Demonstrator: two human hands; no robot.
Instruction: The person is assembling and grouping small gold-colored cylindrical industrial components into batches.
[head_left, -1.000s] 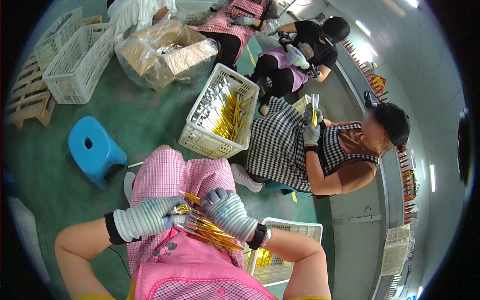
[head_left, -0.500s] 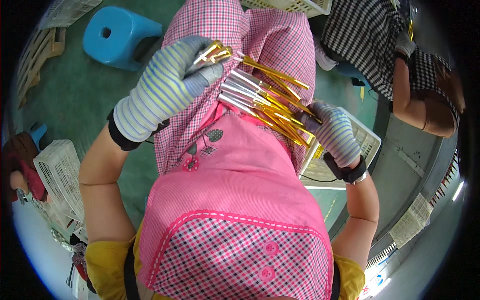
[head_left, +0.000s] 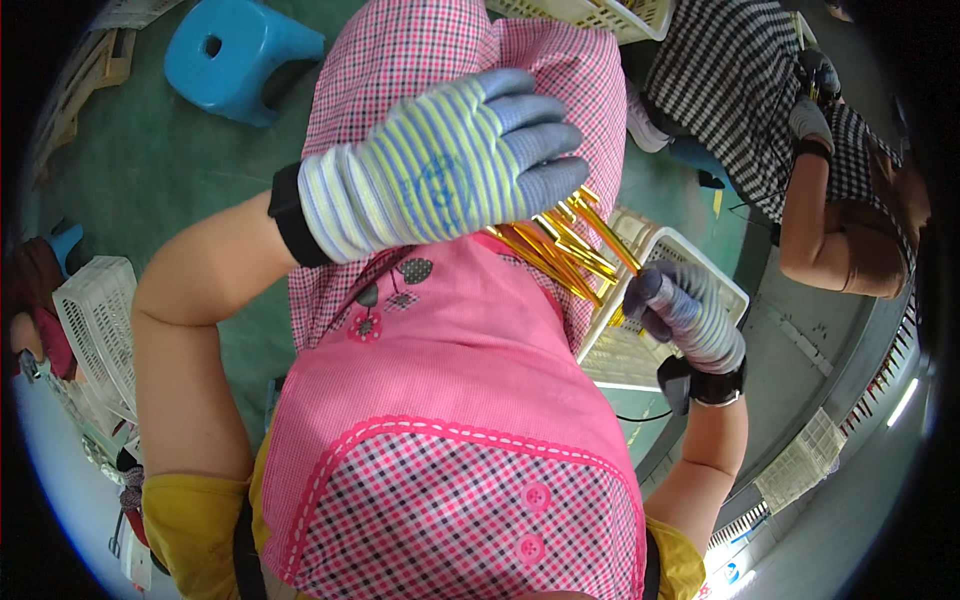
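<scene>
Slim, glossy gold sticks (head_left: 566, 262), loosely fanned

gold sticks (head_left: 553, 247) partly hidden by left hand (head_left: 450, 165), top crate (head_left: 602, 20) cropped

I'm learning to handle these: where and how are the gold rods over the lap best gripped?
The gold rods are probably best pinched by their exposed ends, coming from the person's right: those ends fan out that way, at differing angles, while the left hand hides the opposite ends. The right hand seems to pinch one just so.
</scene>
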